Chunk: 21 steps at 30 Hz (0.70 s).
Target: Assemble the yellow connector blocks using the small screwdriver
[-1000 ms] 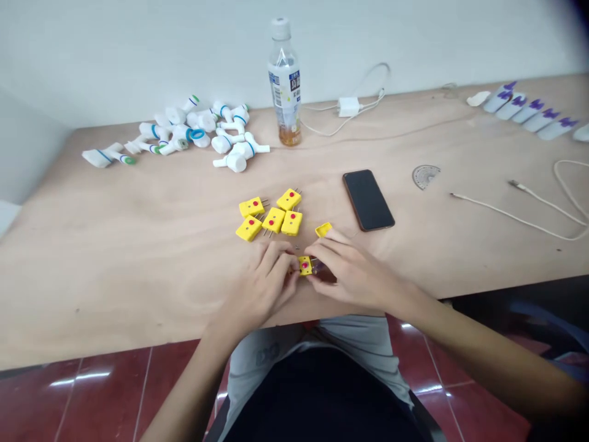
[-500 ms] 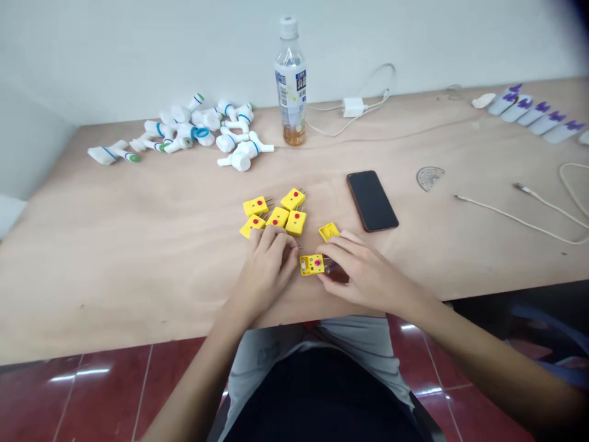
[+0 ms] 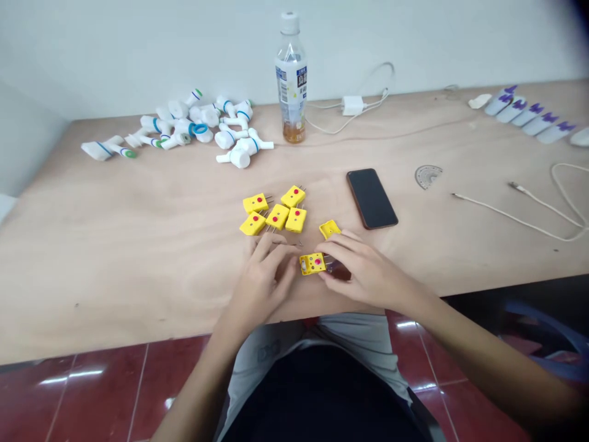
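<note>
My right hand pinches an uncovered yellow plug at its pin end, on the table near the front edge. A red dot and small metal parts show on the plug's face. Just beyond my right fingers lies a loose yellow cover, hollow side up. Under that hand is a dark, shiny thing, mostly hidden. My left hand rests left of the plug, fingers bent and apart from the thumb, with nothing visible in it. A tiny screw lies by its fingertips. Several closed yellow plugs with red dots lie beyond it.
A black phone lies right of the plugs, with a protractor and white cable farther right. White-and-blue plastic fittings, a drink bottle, a charger and purple-topped containers line the back.
My left hand has shifted slightly toward me and its fingers have loosened, uncovering more of the nearest plugs. The right hand keeps its hold on the uncovered plug. The view has tilted a little.
</note>
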Each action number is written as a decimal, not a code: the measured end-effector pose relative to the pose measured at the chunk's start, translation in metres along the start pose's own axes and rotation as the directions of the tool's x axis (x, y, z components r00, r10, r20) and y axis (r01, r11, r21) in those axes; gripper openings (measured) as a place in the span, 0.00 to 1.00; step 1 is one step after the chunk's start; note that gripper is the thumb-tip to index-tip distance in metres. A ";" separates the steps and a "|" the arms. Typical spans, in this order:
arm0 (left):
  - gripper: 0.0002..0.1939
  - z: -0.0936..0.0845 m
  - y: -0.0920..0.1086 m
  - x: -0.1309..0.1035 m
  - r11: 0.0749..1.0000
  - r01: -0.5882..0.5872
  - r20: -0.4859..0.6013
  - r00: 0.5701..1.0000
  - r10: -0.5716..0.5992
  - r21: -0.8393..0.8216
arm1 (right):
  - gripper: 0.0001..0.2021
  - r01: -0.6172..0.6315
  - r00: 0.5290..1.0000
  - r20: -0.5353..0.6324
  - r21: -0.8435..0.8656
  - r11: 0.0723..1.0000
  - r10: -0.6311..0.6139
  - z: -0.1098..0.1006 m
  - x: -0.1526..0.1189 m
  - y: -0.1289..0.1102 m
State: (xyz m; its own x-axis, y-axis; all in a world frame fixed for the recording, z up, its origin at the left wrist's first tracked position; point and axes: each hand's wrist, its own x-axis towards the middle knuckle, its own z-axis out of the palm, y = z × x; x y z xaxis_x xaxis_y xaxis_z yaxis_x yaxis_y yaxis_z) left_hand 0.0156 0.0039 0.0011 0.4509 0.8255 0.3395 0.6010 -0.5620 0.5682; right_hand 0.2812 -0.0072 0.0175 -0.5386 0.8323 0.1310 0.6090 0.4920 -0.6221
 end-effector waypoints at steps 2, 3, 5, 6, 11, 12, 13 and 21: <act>0.07 0.001 0.002 0.000 0.999 -0.008 0.005 1.000 0.009 -0.044 | 0.08 0.013 1.000 0.012 -0.003 1.000 -0.013 0.002 0.001 0.001; 0.08 0.001 0.003 0.001 0.998 -0.012 0.007 1.000 0.012 -0.060 | 0.08 0.016 1.000 0.021 -0.005 1.000 -0.016 0.003 0.001 0.001; 0.09 0.000 0.003 0.001 0.996 -0.016 0.024 1.000 0.018 -0.086 | 0.08 0.008 0.999 0.047 -0.001 1.000 -0.008 0.003 0.001 0.002; 0.09 -0.001 0.004 0.000 0.995 -0.020 0.035 0.999 0.023 -0.097 | 0.09 0.001 0.998 0.063 0.008 1.000 -0.001 0.003 0.001 0.002; 0.15 -0.001 0.005 -0.002 0.989 -0.031 0.078 0.996 0.042 -0.143 | 0.10 -0.047 0.999 0.020 0.181 0.982 0.044 -0.011 0.006 0.000; 0.15 0.000 0.005 -0.003 0.988 -0.035 0.079 0.996 0.047 -0.151 | 0.13 -0.051 0.998 -0.026 0.275 0.960 0.060 -0.014 0.009 -0.002; 0.14 0.001 0.005 -0.003 0.987 -0.042 0.077 0.996 0.054 -0.158 | 0.16 -0.040 0.993 -0.085 0.382 0.923 0.078 -0.016 0.013 -0.004; 0.14 0.006 -0.003 -0.003 0.977 -0.036 0.081 0.995 0.054 -0.210 | 0.22 0.091 0.928 -0.359 0.472 0.877 0.097 -0.014 0.041 -0.023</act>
State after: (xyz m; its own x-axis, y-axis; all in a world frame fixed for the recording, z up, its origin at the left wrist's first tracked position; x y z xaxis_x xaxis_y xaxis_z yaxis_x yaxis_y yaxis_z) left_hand 0.0166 0.0025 -0.0065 0.5347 0.7868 0.3083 0.4322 -0.5681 0.7003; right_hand 0.2528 0.0191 0.0478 -0.2320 0.9121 0.3379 0.2100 0.3862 -0.8982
